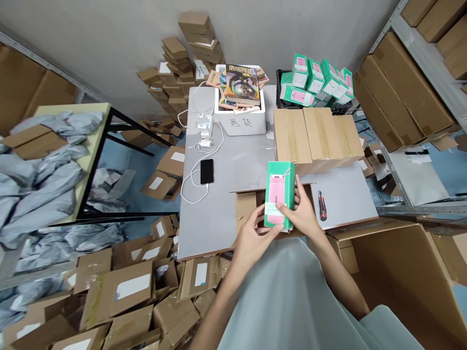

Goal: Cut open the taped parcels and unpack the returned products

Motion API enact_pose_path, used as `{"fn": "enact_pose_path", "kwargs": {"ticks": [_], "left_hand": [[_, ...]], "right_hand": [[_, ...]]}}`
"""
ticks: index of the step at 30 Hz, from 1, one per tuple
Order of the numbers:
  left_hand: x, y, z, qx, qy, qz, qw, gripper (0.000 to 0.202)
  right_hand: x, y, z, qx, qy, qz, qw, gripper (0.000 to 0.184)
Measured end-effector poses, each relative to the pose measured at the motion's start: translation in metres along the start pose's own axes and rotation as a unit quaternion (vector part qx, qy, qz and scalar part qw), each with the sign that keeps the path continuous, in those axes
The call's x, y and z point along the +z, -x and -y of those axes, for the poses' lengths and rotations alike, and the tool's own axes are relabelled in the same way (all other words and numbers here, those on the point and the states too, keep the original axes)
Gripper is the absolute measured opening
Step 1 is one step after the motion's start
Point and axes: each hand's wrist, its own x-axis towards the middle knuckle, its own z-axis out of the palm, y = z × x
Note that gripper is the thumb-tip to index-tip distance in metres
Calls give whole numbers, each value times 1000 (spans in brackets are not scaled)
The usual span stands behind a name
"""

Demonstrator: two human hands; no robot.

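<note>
A green product box (271,193) with a pink device pictured on its front is held between both hands, tilted up toward me. My left hand (255,233) grips its lower left edge. At its right side and lower front, my right hand (299,210) closes on it, the thumb lying across the printed face. Beneath the box, an open cardboard carton (246,206) sits at the table's near edge, its inside mostly hidden. Right of my right hand lies a red and black utility knife (322,206).
On the grey table (233,160) are brown cartons (317,136), a phone (206,171) on a white cable, and a foam box (241,121) of books. A black crate (280,99) holds several green boxes. Cardboard boxes (120,287) cover the floor left; a large open carton (394,262) stands right.
</note>
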Motion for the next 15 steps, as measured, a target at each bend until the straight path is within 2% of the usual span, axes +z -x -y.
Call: {"fn": "enact_pose_path", "kwargs": {"ticks": [3, 7, 11, 15], "left_hand": [[-15, -8, 0, -55, 72, 74, 993, 80], [-27, -16, 5, -121, 122, 186, 967, 88], [-28, -20, 13, -153, 158, 205, 954, 82], [-21, -35, 19, -153, 287, 183, 928, 70]], "right_hand": [[-5, -6, -1, 21, -60, 17, 998, 126], [-6, -9, -11, 31, -87, 44, 995, 125], [-1, -4, -15, 8, -85, 41, 995, 120], [8, 9, -6, -69, 7, 11, 998, 97]]}}
